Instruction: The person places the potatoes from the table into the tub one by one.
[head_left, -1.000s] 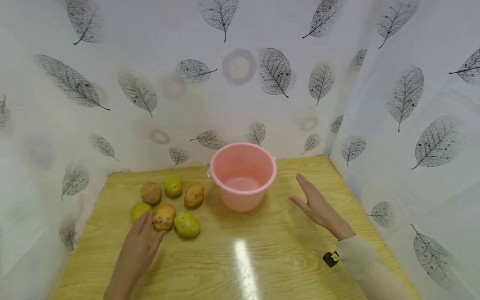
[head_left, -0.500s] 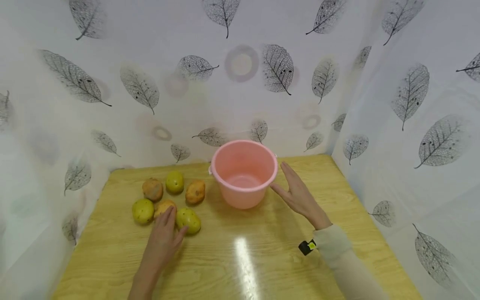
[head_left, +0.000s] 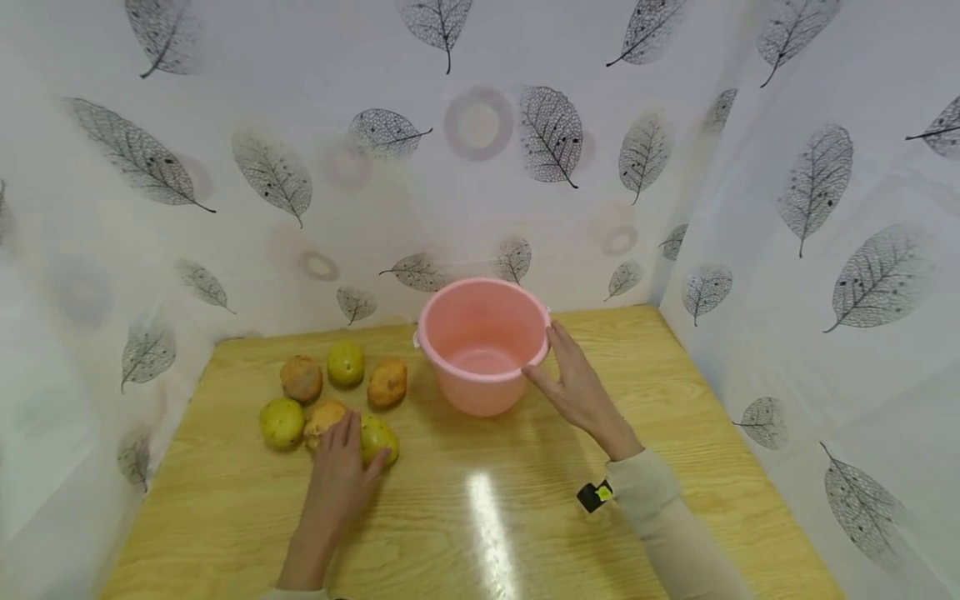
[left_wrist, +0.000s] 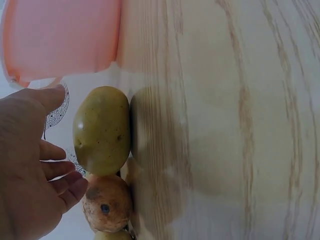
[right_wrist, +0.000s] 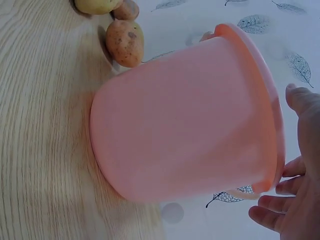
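Note:
My left hand (head_left: pixel 341 477) hovers over the yellow-green potato (head_left: pixel 381 437) at the front right of a small group, thumb to its right and fingers to its left. In the left wrist view the fingers are slightly bent above this potato (left_wrist: pixel 101 130), not closed round it. A brown potato (left_wrist: pixel 107 202) lies close behind it, partly covered by the hand in the head view. The pink bucket (head_left: pixel 480 393) stands upright on the table. At its right rim is my right hand (head_left: pixel 583 390), fingers extended and spread, thumb toward the front of the rim.
Around the left hand lie more potatoes: a yellow-green one (head_left: pixel 282 423) at left, a brown one (head_left: pixel 302 378) and a yellow-green one (head_left: pixel 346 364) behind, and a brown one (head_left: pixel 387 383) near the bucket. A leaf-patterned curtain (head_left: pixel 480 208) borders the wooden table (head_left: pixel 480 517).
My left hand has moved right, from the left-hand yellow-green potato to over the front-right one. The right hand has moved left up to the bucket's rim. Potatoes and bucket have stayed put.

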